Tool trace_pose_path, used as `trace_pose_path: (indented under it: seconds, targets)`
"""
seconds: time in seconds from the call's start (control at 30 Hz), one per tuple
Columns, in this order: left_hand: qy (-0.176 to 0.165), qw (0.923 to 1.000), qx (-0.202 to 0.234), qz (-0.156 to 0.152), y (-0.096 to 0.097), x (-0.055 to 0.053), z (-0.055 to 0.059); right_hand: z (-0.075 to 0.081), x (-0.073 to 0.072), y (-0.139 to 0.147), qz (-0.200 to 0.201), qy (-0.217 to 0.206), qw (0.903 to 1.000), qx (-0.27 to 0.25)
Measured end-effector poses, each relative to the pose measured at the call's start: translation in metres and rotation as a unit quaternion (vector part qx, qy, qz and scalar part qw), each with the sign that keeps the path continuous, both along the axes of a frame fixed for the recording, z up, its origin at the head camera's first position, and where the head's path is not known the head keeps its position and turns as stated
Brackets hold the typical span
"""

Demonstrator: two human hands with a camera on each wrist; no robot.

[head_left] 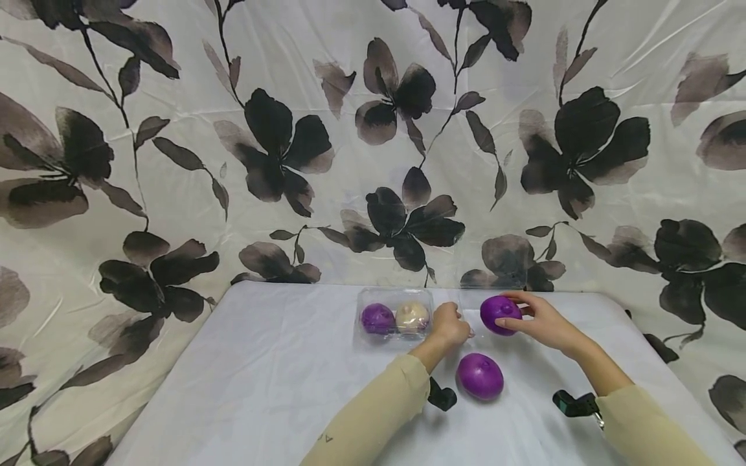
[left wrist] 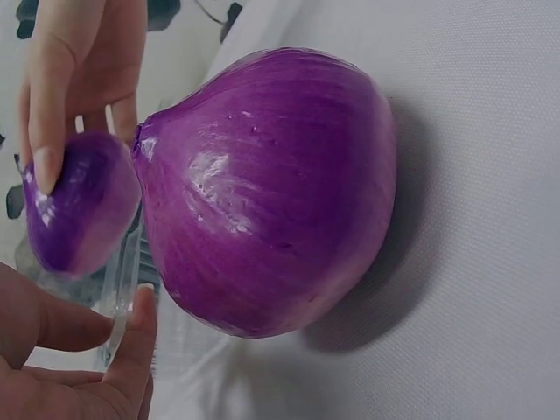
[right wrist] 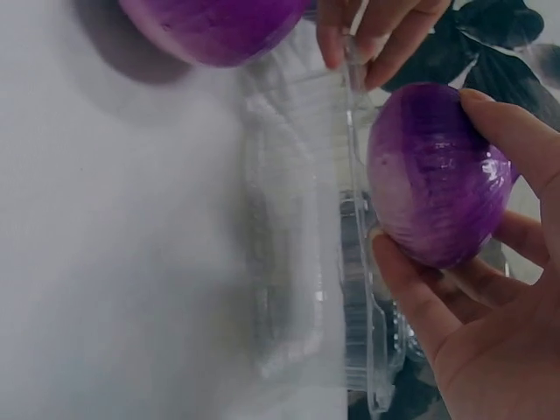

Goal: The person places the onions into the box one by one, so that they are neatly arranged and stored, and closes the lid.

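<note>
A purple onion sits in the grip of my right hand, thumb on one side and fingers on the other. In the right wrist view the held onion overlaps the rim of a clear plastic clamshell container. My left hand pinches that container's thin rim between thumb and fingers. Closer to me on the table lies a larger purple onion, just in front of the left hand; it fills the middle of the left wrist view.
Left of my hands stands another clear container, with a purple onion and a pale onion inside. A white cloth covers the table. Behind its far edge hangs a flower-patterned sheet.
</note>
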State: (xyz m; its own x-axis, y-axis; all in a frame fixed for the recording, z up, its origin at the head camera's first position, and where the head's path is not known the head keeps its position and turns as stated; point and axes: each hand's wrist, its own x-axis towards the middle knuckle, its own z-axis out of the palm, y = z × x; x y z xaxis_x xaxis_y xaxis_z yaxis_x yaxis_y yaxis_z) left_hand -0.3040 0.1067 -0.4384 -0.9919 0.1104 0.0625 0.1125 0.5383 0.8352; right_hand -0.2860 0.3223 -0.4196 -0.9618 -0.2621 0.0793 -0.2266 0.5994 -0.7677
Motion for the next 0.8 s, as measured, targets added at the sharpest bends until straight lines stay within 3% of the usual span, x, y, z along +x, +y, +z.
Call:
trace_pose_path:
  seconds: [0.3,0.6,0.8]
  targets:
    - [-0.012,0.9993,0.037,0.003,0.0,0.003,-0.001,-0.008,-0.01,-0.011,-0.006,-0.001,1.0,-0.008]
    - [-0.013,0.9996,0.023,0.002,-0.001,0.003,-0.003,-0.027,-0.028,-0.015,-0.001,0.014,0.9999,0.004]
    - [-0.007,1.0,0.007,0.001,0.0,0.0,-0.003,-0.03,-0.034,-0.019,0.001,0.013,0.9996,0.025]
